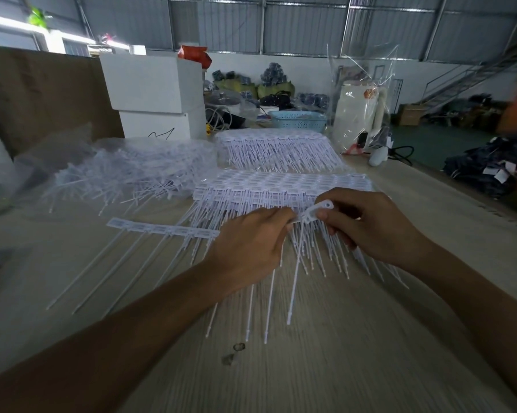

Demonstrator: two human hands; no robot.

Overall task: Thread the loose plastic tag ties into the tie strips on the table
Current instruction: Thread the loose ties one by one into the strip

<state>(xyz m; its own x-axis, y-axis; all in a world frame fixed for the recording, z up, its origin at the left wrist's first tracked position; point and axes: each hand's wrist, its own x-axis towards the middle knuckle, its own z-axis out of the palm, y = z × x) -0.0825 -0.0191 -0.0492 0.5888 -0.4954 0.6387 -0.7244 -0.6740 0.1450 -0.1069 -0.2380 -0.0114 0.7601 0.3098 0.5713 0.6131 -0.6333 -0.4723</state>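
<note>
My left hand [251, 242] and my right hand [367, 225] meet over the middle of the wooden table [326, 353]. My right hand pinches the flat head of a white tie strip [318, 211], whose thin tails hang down toward me. My left hand pinches the same strip from the left side. Beneath the hands lies a stack of tie strips [281, 183] with tails fanned toward me. A single strip [162, 228] lies flat to the left. A second stack [275, 147] sits farther back.
A tangled heap of loose ties in clear plastic [126, 171] lies at the left. White boxes [153, 93], a blue basket [297, 119] and a wrapped white appliance [358, 111] stand at the back. The table's right edge drops to a green floor.
</note>
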